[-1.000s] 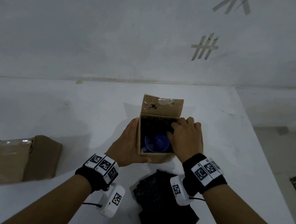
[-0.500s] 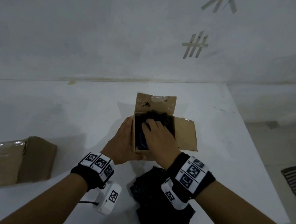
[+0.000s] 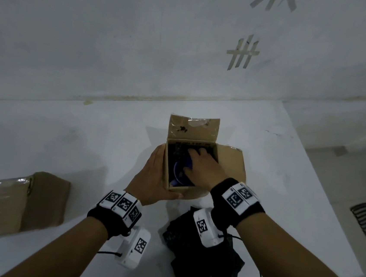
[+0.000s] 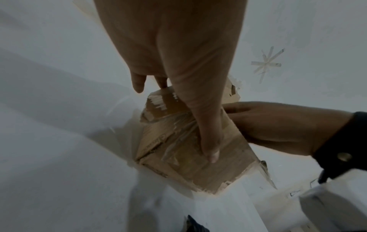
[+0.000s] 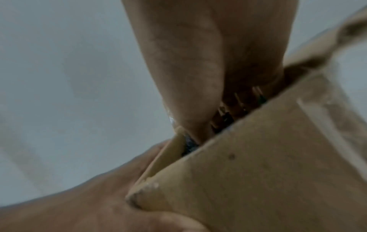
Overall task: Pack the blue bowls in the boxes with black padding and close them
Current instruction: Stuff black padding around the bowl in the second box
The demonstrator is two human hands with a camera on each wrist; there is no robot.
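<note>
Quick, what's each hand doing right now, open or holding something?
Left hand: grips the cardboard box by its left side.
Right hand: open, holding nothing, straight fingers on the black padding inside the box, over the blue bowl.

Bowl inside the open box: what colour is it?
Blue; the bowl shows best in the head view.

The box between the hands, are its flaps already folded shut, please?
No, the box stands open, with the right hand reaching inside.

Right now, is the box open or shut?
Open: the box has flaps folded out; right hand reaches inside over the blue bowl.
</note>
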